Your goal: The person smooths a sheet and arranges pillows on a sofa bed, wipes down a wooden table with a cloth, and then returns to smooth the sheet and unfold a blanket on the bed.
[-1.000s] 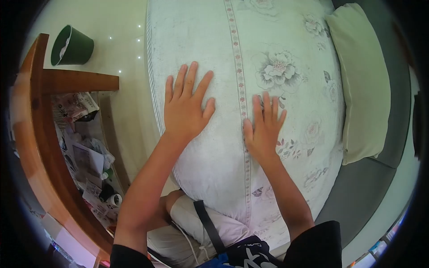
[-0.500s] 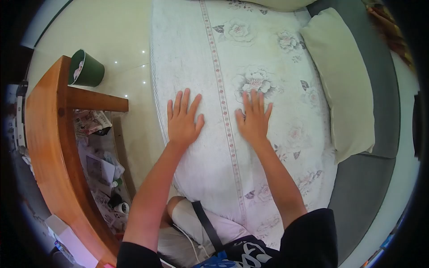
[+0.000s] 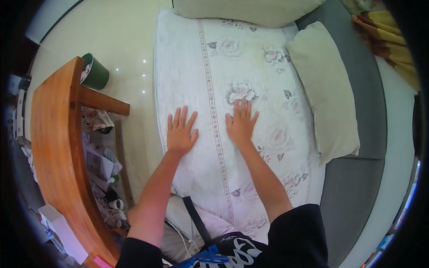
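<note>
A white quilted cover (image 3: 192, 178) with grey flowers and a narrow patterned stripe is spread over the sofa seat. My left hand (image 3: 181, 134) lies palm down on it, left of the stripe, fingers spread and holding nothing. Right of the stripe, my right hand (image 3: 241, 125) also rests palm down, its fingers apart and its fingertips at the large printed flower (image 3: 241, 90). The cover looks mostly flat under both hands.
A pale green cushion (image 3: 328, 94) leans on the grey backrest (image 3: 364, 98) at the right; another cushion (image 3: 246, 10) lies at the far end. On the left are a wooden table (image 3: 56, 147), cluttered items beneath it, and a green bin (image 3: 97, 75).
The view has shifted, bringing the far cushion into sight. My right hand has moved across the stripe's right side to the large flower; both hands stay flat on the cover.
</note>
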### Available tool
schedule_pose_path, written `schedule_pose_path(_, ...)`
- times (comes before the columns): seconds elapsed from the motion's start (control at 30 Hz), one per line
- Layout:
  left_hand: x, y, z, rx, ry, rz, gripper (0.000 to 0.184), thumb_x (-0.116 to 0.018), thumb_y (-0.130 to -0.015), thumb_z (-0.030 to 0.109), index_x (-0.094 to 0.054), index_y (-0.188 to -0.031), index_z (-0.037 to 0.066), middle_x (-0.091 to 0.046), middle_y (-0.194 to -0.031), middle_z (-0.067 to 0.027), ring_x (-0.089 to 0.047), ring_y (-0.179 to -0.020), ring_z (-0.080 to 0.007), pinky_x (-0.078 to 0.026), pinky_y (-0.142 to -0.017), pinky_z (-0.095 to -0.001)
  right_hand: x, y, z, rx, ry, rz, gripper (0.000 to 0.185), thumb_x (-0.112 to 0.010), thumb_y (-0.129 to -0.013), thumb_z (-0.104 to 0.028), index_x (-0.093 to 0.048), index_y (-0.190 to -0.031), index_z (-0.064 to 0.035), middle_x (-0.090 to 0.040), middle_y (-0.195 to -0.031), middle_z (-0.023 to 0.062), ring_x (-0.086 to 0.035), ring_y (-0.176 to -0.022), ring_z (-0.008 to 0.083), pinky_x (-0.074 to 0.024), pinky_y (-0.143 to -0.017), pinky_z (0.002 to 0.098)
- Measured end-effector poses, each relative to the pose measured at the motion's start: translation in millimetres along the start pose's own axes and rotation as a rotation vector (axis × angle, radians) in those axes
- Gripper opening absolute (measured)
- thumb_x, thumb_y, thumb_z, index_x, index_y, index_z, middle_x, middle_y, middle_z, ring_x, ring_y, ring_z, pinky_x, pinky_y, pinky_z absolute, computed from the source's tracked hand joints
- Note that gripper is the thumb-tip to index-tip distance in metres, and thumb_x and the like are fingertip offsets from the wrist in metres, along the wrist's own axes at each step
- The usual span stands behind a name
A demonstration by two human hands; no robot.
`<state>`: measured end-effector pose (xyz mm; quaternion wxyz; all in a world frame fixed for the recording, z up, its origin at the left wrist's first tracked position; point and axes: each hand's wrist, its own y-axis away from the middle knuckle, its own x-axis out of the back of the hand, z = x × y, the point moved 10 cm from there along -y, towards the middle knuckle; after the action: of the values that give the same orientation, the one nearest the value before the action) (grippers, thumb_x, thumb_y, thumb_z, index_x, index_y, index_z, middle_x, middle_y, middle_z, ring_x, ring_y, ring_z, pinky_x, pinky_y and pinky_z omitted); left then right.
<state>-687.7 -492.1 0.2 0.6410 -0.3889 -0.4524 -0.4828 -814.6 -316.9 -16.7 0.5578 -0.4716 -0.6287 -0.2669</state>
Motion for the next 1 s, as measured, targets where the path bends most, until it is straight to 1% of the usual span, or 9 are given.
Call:
schedule_pose_path(0.07,0,-1,0,-0.002,0.017,0.022,0.063,-0.056,-0.090,0.035,-0.043,-0.150,0.021,-0.028,-0.161,-0.0128,-0.021,-0.150,-0.0330,-0.011,-0.121,-0.0545,-5,22,-35,0.082,-0.003,-0.152,0.070,-0.057,-0.094,-0.040,-0.036,-0.152,-0.0079,-0.027,-0.161,0.0166,-0.019,-0.149,0.0386,-0.0131,-0.114,0.0685)
schedule_pose_path(0.2,3,0,-2,-0.004,0.065,0.060,0.064,-0.059,-0.086,0.034,-0.047,-0.148,0.021,-0.032,-0.159,-0.0125,-0.023,-0.149,-0.0323,-0.012,-0.121,-0.0541,10,106,-84,0.646,-0.275,-0.427,0.067,-0.060,-0.092,-0.039,-0.040,-0.150,-0.0116,-0.030,-0.159,0.0161,-0.019,-0.150,0.0372,-0.0128,-0.115,0.0671)
schedule_pose_path(0.27,2,0,-2,-0.006,0.086,0.072,0.065,-0.060,-0.084,0.033,-0.047,-0.147,0.021,-0.032,-0.159,-0.0124,-0.024,-0.149,-0.0323,-0.012,-0.121,-0.0536,10,88,-54,0.548,-0.306,-0.676,0.065,-0.060,-0.092,-0.035,-0.041,-0.150,-0.0127,-0.030,-0.159,0.0162,-0.020,-0.150,0.0368,-0.0109,-0.116,0.0661)
schedule_pose_path(0.3,3,0,-2,-0.009,0.096,0.076,0.066,-0.061,-0.084,0.032,-0.047,-0.147,0.020,-0.032,-0.159,-0.0125,-0.024,-0.149,-0.0325,-0.011,-0.121,-0.0532,7,54,-17,0.356,-0.207,-0.667,0.066,-0.060,-0.092,-0.033,-0.039,-0.151,-0.0121,-0.028,-0.160,0.0164,-0.018,-0.150,0.0372,-0.0097,-0.116,0.0661)
schedule_pose_path(0.4,3,1,-3,-0.005,0.111,0.084,0.067,-0.061,-0.082,0.031,-0.048,-0.147,0.020,-0.032,-0.159,-0.0126,-0.024,-0.149,-0.0324,-0.011,-0.121,-0.0529,29,-26,85,-0.002,-0.145,-0.044,0.067,-0.055,-0.096,-0.037,-0.033,-0.154,-0.0111,-0.024,-0.162,0.0167,-0.015,-0.150,0.0405,-0.0070,-0.116,0.0666)
schedule_pose_path(0.5,-1,4,-4,0.001,0.094,0.104,0.067,-0.061,-0.081,0.030,-0.049,-0.146,0.019,-0.033,-0.159,-0.0125,-0.025,-0.149,-0.0317,-0.012,-0.121,-0.0529,-5,-63,94,-0.156,0.096,-0.068,0.069,-0.050,-0.098,-0.045,-0.030,-0.155,-0.0128,-0.022,-0.163,0.0162,-0.013,-0.151,0.0418,-0.0061,-0.116,0.0662)
schedule_pose_path(0.73,-13,9,-35,0.201,0.078,0.228,0.069,-0.058,-0.084,0.028,-0.042,-0.149,0.010,-0.034,-0.159,-0.0111,-0.027,-0.148,-0.0281,-0.012,-0.121,-0.0536,-36,-41,-104,0.291,-0.060,-0.157,0.075,-0.050,-0.095,-0.053,-0.032,-0.155,-0.0115,-0.023,-0.163,0.0132,-0.014,-0.152,0.0375,-0.0071,-0.117,0.0662)
schedule_pose_path(0.93,-6,13,-58,0.432,0.097,0.312,0.066,-0.053,-0.087,0.025,-0.038,-0.150,0.009,-0.032,-0.160,-0.0126,-0.024,-0.149,-0.0305,-0.011,-0.121,-0.0526,-8,83,-131,0.641,-0.277,-0.412,0.068,-0.061,-0.092,-0.039,-0.040,-0.150,-0.0126,-0.031,-0.159,0.0136,-0.020,-0.150,0.0349,-0.0136,-0.118,0.0631)
schedule_pose_path(1.0,-7,13,-60,0.461,0.045,0.324,0.066,-0.052,-0.090,0.026,-0.036,-0.151,0.010,-0.032,-0.159,-0.0143,-0.026,-0.148,-0.0314,-0.012,-0.121,-0.0521,-11,91,-110,0.602,-0.519,-0.498,0.066,-0.063,-0.091,-0.032,-0.041,-0.149,-0.0121,-0.033,-0.158,0.0144,-0.024,-0.150,0.0335,-0.0137,-0.117,0.0632)
